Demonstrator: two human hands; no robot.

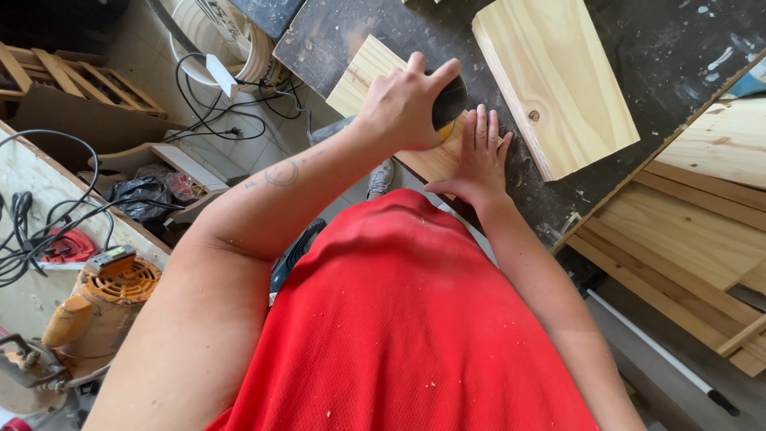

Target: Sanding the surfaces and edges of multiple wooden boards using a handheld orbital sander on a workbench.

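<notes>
At my dark workbench (638, 64), my left hand (407, 100) curls closed over a black-and-yellow sander (448, 104) on a pine board (375, 76), while my right hand (481, 156) presses flat, fingers extended, on the board's near edge. A second pine board (554, 80) lies just beside.

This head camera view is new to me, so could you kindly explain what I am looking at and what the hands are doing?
The camera sits on a person's head and looks straight down, so you see their red shirt and both bare arms. The left hand closes its grip over a dark sander with a yellow edge. The right hand lies flat, pressing a small pine board on the dark, paint-flecked workbench. A larger pine board lies beside it. More boards are stacked at the right; an orange power tool and cables sit at the left.
</notes>
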